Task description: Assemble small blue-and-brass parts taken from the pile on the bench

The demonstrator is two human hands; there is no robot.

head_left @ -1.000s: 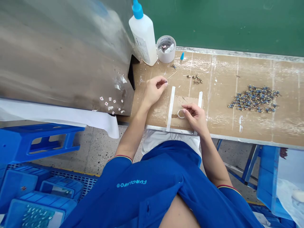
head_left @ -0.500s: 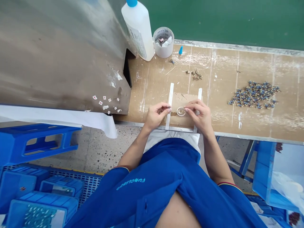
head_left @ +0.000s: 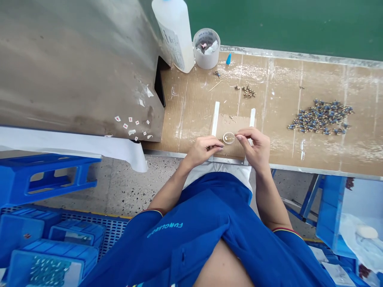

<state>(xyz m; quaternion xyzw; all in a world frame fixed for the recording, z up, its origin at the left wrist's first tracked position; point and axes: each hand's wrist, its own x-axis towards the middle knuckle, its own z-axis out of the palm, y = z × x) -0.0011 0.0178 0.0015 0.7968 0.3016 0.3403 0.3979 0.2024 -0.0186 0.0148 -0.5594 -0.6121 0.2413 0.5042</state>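
Note:
A small round clear dish (head_left: pixel 229 142) with a whitish substance in it sits on a cardboard piece (head_left: pixel 235 122) between two white tape strips. My right hand (head_left: pixel 255 148), to the right of the dish, pinches a thin stick whose tip reaches into the dish. My left hand (head_left: pixel 205 151) is just left of and below the dish, thumb and fingertips pressed together. Whatever lies in that pinch is too small and covered to make out. A few tiny bits lie on the cardboard by its upper edge.
Beyond the cardboard lies a small cluster of metal parts (head_left: pixel 249 92), with a thin wooden stick (head_left: pixel 214 86) and a blue cap (head_left: pixel 228 59). A large pile of blue-and-gold pieces (head_left: pixel 321 116) is on the right. A bottle (head_left: pixel 176 40) and tape-roll cup (head_left: pixel 207 60) stand back left.
My left hand has shifted right and slightly toward me, closer to the dish. My right hand has moved slightly right, and the stick's tip now shows in the dish.

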